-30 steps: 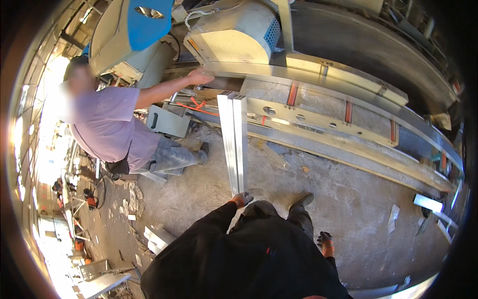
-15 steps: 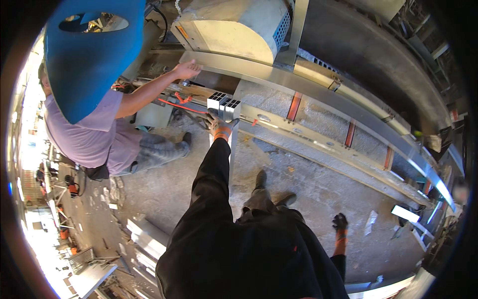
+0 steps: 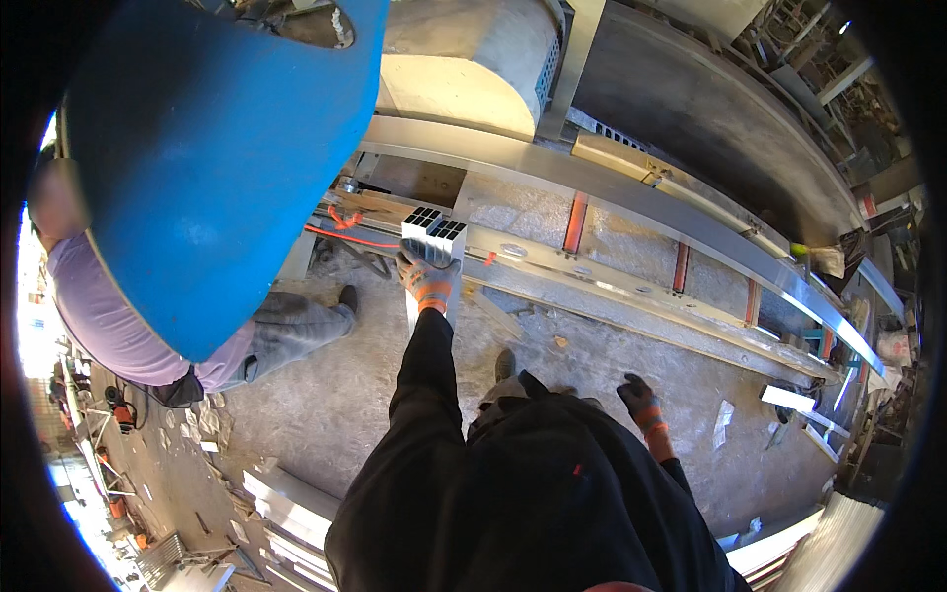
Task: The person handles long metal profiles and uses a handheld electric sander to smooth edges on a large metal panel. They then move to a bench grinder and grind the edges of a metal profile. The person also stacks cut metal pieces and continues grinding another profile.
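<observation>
My left hand (image 3: 426, 276), in a grey and orange glove, grips a long hollow aluminium profile (image 3: 434, 233) held upright, its multi-chambered end facing the camera. My black sleeve runs down from it. My right hand (image 3: 641, 403), gloved the same way, hangs at my side with fingers loosely curled and nothing in it. A long metal frame with orange cross pieces (image 3: 631, 266) lies on the concrete floor just beyond the profile.
A person in a purple shirt and grey trousers (image 3: 148, 326) crouches at the left, partly hidden by a large blue machine cover (image 3: 217, 168). A beige machine housing (image 3: 464, 79) stands behind. Stacked aluminium profiles (image 3: 286, 513) lie at the lower left; more lie at the lower right.
The profile, lying on the floor a second ago, now stands on end in my left hand. My view has shifted closer to the blue cover, which now hides most of the other person.
</observation>
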`<state>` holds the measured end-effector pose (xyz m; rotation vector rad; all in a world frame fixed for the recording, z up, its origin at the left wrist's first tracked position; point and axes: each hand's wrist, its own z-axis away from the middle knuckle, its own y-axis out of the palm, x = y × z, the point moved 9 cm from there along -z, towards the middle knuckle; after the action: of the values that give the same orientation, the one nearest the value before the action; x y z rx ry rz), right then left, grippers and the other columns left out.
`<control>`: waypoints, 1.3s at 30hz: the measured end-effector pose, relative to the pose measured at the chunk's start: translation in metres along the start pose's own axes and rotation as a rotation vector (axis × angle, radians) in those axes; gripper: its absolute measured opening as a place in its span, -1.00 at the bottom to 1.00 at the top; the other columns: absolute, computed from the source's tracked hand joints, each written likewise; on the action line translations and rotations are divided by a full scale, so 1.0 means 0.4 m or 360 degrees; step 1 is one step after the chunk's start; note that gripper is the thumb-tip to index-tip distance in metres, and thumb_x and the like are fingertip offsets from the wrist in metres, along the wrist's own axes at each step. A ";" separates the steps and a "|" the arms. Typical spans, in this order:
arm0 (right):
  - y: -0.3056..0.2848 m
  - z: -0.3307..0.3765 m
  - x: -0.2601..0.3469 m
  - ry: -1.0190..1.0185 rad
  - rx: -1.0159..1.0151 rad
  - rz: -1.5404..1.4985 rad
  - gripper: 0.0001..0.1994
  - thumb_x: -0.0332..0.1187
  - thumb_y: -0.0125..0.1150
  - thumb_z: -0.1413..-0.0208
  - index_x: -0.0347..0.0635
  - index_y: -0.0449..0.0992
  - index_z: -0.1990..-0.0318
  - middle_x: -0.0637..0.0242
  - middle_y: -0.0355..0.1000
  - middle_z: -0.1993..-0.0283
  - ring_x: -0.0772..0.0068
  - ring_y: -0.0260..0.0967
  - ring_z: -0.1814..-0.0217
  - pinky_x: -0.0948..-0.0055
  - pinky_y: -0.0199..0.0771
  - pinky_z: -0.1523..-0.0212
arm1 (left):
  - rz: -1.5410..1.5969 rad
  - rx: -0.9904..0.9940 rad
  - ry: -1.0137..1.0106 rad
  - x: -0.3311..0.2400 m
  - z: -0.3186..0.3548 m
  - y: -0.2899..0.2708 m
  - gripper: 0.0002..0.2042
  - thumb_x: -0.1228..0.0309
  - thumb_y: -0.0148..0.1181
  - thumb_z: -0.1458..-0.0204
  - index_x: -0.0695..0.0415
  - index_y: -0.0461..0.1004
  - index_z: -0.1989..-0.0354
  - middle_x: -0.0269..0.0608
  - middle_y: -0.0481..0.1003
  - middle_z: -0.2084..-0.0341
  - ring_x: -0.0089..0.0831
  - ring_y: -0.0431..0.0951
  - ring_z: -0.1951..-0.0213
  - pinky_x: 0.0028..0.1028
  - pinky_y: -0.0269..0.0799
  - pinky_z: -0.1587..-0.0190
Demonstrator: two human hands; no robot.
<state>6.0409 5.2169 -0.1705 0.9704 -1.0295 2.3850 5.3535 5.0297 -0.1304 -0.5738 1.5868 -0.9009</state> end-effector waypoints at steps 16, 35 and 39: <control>0.597 0.203 0.696 -0.1324 0.1029 0.0469 0.30 -0.03 0.75 -0.04 -0.11 -0.04 -0.83 -0.20 0.17 -0.77 -0.27 0.15 -0.80 -0.04 0.25 -0.73 | 0.0264 0.0250 0.0798 0.079 0.842 -0.519 0.51 0.05 0.89 0.36 0.33 -0.07 -0.74 0.28 0.27 -0.57 0.26 0.36 -0.56 0.07 0.32 -0.61; 0.755 0.795 0.465 -0.1400 0.0825 -0.0112 0.32 -0.07 0.76 -0.03 -0.10 -0.09 -0.82 0.00 0.12 -0.79 0.01 0.03 -0.85 0.01 0.05 -0.80 | 0.0454 0.0746 0.1431 0.265 1.193 -0.749 -0.14 0.19 0.69 0.21 0.02 0.55 -0.41 0.01 0.59 -0.30 0.17 0.57 -0.37 0.12 0.48 -0.44; 0.574 0.962 0.433 -0.1231 0.0601 -0.0103 0.36 -0.16 0.79 0.05 -0.15 -0.09 -0.82 -0.04 0.19 -0.75 0.01 0.12 -0.81 0.05 0.12 -0.77 | 0.0441 0.0983 0.1609 0.170 1.287 -0.726 0.48 -0.02 0.84 0.32 0.37 -0.05 -0.73 0.41 0.23 -0.58 0.42 0.27 -0.57 0.21 0.22 -0.62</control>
<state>5.9637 4.7881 0.0318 2.1280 -0.7405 2.2090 5.8059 4.6842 0.0427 0.6381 2.0197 -1.4903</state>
